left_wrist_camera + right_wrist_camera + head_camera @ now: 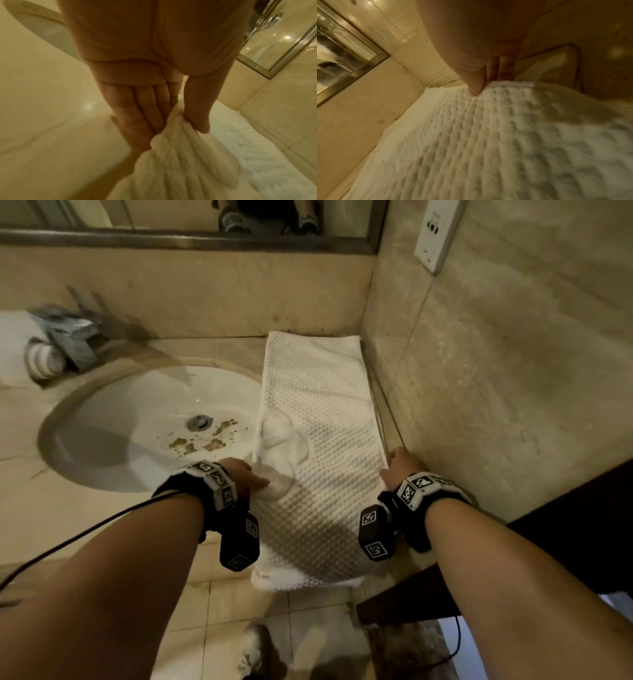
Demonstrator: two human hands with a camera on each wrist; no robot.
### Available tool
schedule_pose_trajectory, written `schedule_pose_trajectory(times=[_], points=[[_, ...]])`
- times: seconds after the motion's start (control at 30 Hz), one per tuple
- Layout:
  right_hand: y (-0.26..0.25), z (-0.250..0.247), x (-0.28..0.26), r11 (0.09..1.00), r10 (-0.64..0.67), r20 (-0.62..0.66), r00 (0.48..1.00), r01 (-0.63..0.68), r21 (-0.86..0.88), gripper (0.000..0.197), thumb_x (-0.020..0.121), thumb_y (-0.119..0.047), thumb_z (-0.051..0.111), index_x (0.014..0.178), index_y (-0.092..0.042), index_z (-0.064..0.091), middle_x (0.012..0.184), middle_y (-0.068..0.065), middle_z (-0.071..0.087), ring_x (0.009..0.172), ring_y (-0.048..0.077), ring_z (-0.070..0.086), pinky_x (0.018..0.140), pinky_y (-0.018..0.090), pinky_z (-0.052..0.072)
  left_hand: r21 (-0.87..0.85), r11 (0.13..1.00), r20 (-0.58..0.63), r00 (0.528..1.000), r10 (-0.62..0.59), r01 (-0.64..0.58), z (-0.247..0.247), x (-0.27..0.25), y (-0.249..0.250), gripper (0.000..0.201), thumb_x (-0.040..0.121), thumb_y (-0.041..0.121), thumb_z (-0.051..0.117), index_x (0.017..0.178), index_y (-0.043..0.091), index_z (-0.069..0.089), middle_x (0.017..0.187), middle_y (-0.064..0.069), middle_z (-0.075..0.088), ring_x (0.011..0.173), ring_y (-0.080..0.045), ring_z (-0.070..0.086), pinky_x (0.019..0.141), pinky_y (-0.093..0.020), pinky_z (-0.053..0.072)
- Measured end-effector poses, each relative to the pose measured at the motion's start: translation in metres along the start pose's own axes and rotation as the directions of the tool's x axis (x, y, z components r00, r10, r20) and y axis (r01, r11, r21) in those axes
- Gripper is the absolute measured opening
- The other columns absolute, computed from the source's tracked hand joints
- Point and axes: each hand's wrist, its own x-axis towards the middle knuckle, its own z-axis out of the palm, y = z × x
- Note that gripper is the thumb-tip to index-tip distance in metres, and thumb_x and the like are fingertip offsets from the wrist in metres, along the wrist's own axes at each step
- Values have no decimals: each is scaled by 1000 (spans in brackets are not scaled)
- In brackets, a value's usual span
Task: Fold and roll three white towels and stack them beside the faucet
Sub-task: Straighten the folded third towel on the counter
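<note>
While both hands pinch it, the towel (318,419) lies stretched between them.
Left hand (245,479) pinches its left edge, right hand (399,465) its right, on the bench (212,347).

A bathroom. Oval white ceramic sink (137,419) centre left, set in beige marble counter (30,508). Metal-framed mirror (185,239) along top edge.

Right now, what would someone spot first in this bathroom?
A long white towel lies on the counter right of the sink, its near end hanging over the edge. The left hand and right hand pinch its two sides. Brown crumbs dirty the sink by the drain.
</note>
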Motion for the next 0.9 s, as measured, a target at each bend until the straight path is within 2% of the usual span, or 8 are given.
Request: schedule_pose_trajectory(times=[0.1,0.3,0.4,0.5,0.67,0.73,0.8,0.9], points=[[-2,7,-10,997,-59,21,998,60,-47,49,93,-17,52,137,-12,31,136,15,44,121,33,49,97,36,41,-55,998,-10,1000,-11,10,7,-12,-2,32,91,33,62,96,1,59,111,-24,64,107,-37,62,97,-48,49],[-24,13,-40,876,-374,-7,928,350,-333,46,87,-22,55,132,-26,44,142,5,28,132,26,28,108,37,27,78,997,-144,989,38,-27,15,-49,-20,37,95,35,54,115,5,65,113,-13,68,103,-29,64,94,-35,51],[-44,22,-64,806,-511,146,847,531,-261,34,90,-24,57,124,-21,53,137,5,33,125,24,42,105,32,34,80,997,-154,988,21,-9,18,-67,-38,32,95,30,54,110,5,68,96,-7,69,77,-20,59,78,-28,47],[-56,39,-88,726,-602,282,747,659,-197,34,91,-20,56,125,-19,52,134,6,37,108,25,56,98,34,43,-127,992,-82,997,1,-11,29,-72,-57,26,94,18,58,106,-3,67,72,-4,64,64,-14,60,74,-31,55],[-69,62,-107,627,-661,319,679,733,-262,48,94,-19,53,140,-24,40,133,7,39,108,26,54,94,33,44,-226,969,-21,995,97,-99,61,-69,-98,17,94,11,56,108,11,65,85,-5,69,52,-1,63,62,-20,50],[-74,73,-111,581,-679,340,651,759,-293,51,94,-18,52,143,-26,37,132,8,39,111,26,52,95,34,42,-202,978,23,998,65,-59,80,-66,-116,22,92,11,60,112,6,64,105,-10,68,62,-4,68,69,-25,53],[-80,82,-111,530,-705,348,618,785,-320,50,95,-17,50,142,-28,38,131,8,40,113,26,51,96,35,43,-148,987,33,997,70,-64,97,-57,-127,42,88,8,64,130,7,54,125,-9,61,95,-22,69,83,-33,52],[-87,92,-104,478,-735,351,580,811,-338,45,97,-17,47,140,-30,42,130,6,40,111,27,52,93,34,43,26,995,28,995,100,-101,113,-45,-128,54,86,8,66,137,13,48,136,-5,55,117,-26,58,95,-30,46]])
